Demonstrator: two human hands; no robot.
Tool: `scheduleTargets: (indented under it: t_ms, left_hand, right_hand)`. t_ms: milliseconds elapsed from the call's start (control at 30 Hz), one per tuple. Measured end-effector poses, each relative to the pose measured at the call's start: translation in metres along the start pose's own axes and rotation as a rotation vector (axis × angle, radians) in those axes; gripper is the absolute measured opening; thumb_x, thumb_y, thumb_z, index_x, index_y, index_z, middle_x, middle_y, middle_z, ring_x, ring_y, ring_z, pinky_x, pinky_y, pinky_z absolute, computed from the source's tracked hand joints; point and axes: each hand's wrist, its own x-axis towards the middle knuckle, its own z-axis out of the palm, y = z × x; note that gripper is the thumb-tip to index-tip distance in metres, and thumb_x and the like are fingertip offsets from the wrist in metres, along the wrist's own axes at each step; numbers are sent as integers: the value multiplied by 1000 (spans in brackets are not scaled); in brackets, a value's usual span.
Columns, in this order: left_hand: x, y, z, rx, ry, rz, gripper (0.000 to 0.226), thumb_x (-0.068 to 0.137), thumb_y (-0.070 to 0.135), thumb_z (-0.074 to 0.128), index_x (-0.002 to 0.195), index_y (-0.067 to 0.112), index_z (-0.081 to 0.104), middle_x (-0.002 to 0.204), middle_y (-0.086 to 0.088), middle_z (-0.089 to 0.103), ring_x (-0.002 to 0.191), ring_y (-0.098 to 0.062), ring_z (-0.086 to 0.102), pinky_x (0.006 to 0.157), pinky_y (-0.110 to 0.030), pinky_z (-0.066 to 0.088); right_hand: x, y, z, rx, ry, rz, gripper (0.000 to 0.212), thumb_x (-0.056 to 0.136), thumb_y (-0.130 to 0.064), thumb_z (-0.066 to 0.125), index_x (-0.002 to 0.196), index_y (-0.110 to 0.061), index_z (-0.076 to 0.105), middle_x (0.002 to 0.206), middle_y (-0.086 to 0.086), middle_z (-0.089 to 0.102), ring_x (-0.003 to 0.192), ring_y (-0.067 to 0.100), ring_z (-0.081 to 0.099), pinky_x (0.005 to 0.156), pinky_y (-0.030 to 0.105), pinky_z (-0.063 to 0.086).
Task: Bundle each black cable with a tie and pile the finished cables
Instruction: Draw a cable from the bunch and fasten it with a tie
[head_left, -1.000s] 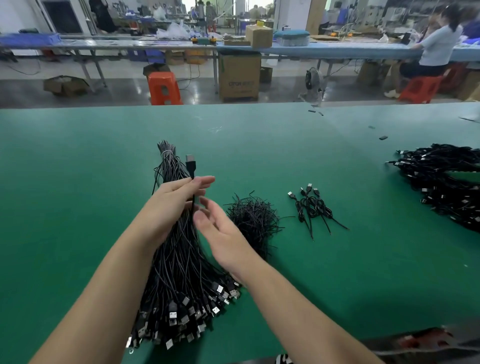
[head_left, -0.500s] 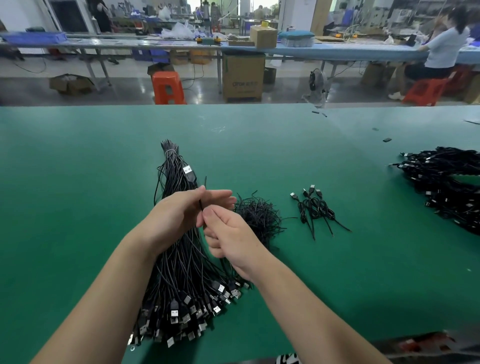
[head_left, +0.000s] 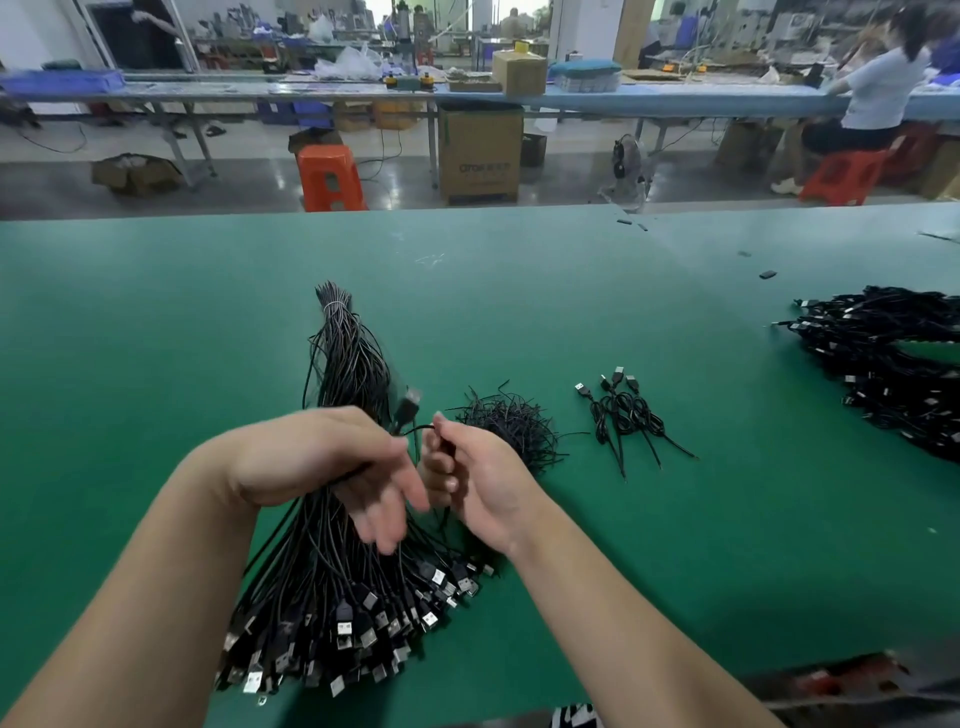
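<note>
Since half a second ago the left hand (head_left: 317, 457) has turned so its fingers point down and toward the near edge, blurred with motion, and the plug of the single black cable (head_left: 408, 410) has dropped from upright to a tilt between the two hands. The left hand's fingers are loosely extended over the cable; whether they actually grip it cannot be told through the blur. The right hand (head_left: 483, 478) is curled, with thumb and forefinger pinching a thin strand of the same black cable just right of the left hand.

Both hands hover above the big fan-shaped bundle of unbundled black USB cables (head_left: 337, 587), which lies on the green surface (head_left: 156, 338) with its metal plugs spread toward the near edge and its tied tail pointing to the far edge. Just right of the hands sits a small heap of short black wire ties (head_left: 511, 423). Further right lie a few finished, tied black cables (head_left: 621, 413), and near the right edge a large pile of black cables (head_left: 893, 364). An orange plastic stool (head_left: 330, 176) stands on the floor beyond the far edge.
</note>
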Motion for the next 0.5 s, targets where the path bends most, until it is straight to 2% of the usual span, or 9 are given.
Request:
scheduleTargets:
  t_ms: [33,100,167,233,333,433,500]
  left_hand:
    - [3,-3,1,95,57,-92,47,105,27,41,101,-8,72,89,-25,74,84,-37,73,78,-37,59]
    - [10,-12,1,289,191,-218,41,108,24,39,105,4,75,102,-10,77,103,-23,72,98,-34,53]
    - [17,-23,2,400,286,-203,37,107,29,42,114,12,74,116,3,74,114,-7,66,112,-33,42]
    - [21,-33,0,292,411,-56,34,105,34,43,116,21,73,122,9,71,120,-2,60,117,-35,35]
    - [29,-40,0,-30,497,163,43,99,40,43,125,17,67,127,4,69,126,-10,59,116,-38,36]
    - [43,-39,6,-125,750,300,43,100,43,38,125,19,63,125,3,70,123,-9,61,115,-37,39]
    - [52,-30,10,-441,833,414,44,108,35,30,119,8,63,117,-8,73,119,-19,65,110,-38,45]
  right_hand:
    - [1,-2,-1,-40,12,-20,32,104,-32,46,75,-20,52,60,-7,35,49,9,28,46,21,29]
    - [2,-5,-3,-121,10,-67,31,105,-28,45,77,-18,52,60,-7,36,49,9,28,46,21,28]
    - [2,-5,-1,-175,-2,-104,32,106,-25,44,76,-17,52,59,-6,36,49,9,28,45,20,27]
    - [1,-5,1,-179,-10,-116,33,107,-25,43,76,-17,52,58,-6,36,49,9,27,45,21,24]
    - [-1,-2,4,-172,-30,-121,33,108,-26,42,78,-17,52,58,-6,34,50,9,26,47,21,24]
    - [-2,3,7,-162,-79,-111,34,108,-26,41,77,-19,51,59,-5,34,51,10,27,48,21,27]
    - [-3,9,10,-153,-115,-94,35,108,-27,42,75,-20,52,60,-5,33,53,11,26,50,22,27]
